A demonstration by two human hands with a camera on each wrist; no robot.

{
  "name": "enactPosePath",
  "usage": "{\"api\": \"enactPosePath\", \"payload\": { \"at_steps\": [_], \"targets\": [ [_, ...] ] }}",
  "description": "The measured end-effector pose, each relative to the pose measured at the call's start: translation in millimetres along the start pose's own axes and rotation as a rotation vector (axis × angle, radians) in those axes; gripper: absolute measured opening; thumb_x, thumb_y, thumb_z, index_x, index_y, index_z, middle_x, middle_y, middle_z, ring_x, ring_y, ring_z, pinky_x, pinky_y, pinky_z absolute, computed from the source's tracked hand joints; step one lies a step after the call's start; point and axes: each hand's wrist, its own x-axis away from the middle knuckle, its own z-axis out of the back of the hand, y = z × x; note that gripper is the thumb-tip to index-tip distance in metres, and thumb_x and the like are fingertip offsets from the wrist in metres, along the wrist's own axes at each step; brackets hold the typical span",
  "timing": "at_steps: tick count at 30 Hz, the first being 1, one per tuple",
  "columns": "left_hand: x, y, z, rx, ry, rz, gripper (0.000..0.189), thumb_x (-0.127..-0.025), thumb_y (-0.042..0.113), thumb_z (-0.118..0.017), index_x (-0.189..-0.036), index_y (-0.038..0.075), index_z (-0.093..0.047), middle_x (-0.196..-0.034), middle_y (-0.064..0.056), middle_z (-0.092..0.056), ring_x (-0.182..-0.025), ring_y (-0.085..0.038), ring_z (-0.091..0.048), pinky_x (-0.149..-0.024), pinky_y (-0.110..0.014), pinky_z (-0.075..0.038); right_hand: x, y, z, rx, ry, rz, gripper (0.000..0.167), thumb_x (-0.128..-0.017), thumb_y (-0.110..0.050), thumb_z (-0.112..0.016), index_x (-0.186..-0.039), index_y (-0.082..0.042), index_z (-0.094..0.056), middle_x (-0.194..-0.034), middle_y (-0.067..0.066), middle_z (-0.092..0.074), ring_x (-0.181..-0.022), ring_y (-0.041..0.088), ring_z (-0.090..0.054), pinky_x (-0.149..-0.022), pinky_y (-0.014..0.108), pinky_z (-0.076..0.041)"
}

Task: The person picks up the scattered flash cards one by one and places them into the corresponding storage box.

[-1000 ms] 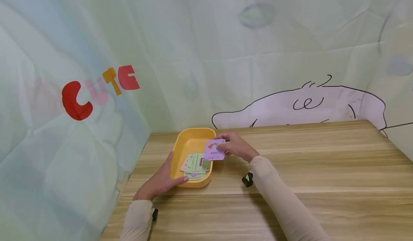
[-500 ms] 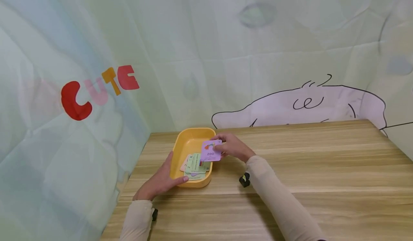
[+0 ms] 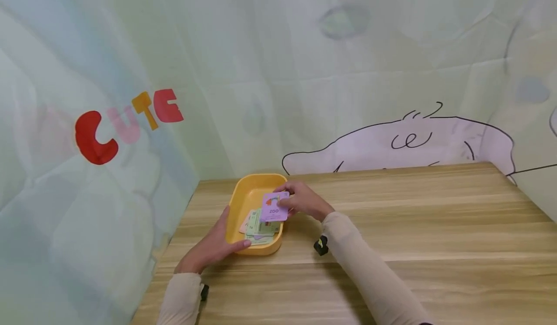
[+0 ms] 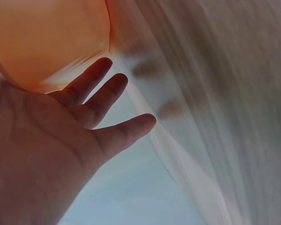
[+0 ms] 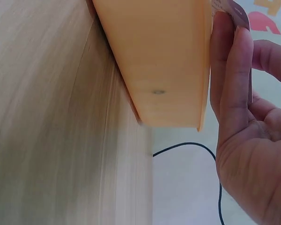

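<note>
My right hand pinches a purple card printed "ZOO" between thumb and fingers. The card is over the right side of a yellow plastic bin, overlapping the cards below in the head view. In the right wrist view, the hand's straight fingers lie beside the bin's rim. Green cards and a pink card lie loosely piled in the bin's near half. My left hand holds the bin's near left corner, thumb over the rim. Three of its fingers show extended outside the orange-looking bin wall.
The bin stands on a wood-grain table, near its left edge. Printed curtains rise behind and at the left, with "CUTE" lettering. A small black device sits at the right wrist.
My right hand has moved left with the purple card, bringing it further over the bin and the green cards. The left hand keeps its place on the bin. The head view has shifted slightly.
</note>
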Motion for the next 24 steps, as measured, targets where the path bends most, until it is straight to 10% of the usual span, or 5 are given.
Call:
{"api": "enactPosePath", "payload": {
  "at_steps": [24],
  "targets": [
    [-3.5,-4.3,-0.5,-0.01,0.011,-0.084,0.108,-0.083,0.042,-0.083,-0.16,0.016,-0.011,-0.153,-0.012,-0.04,-0.127,-0.029,-0.048,-0.112,-0.054,-0.035,-13.2,-8,-23,0.07,-0.011,0.015,0.033,-0.092,-0.009,-0.07,-0.125,-0.007,-0.068,-0.106,0.008,-0.067,-0.077,0.016,-0.066,-0.063,0.029,-0.057]
  ]
}}
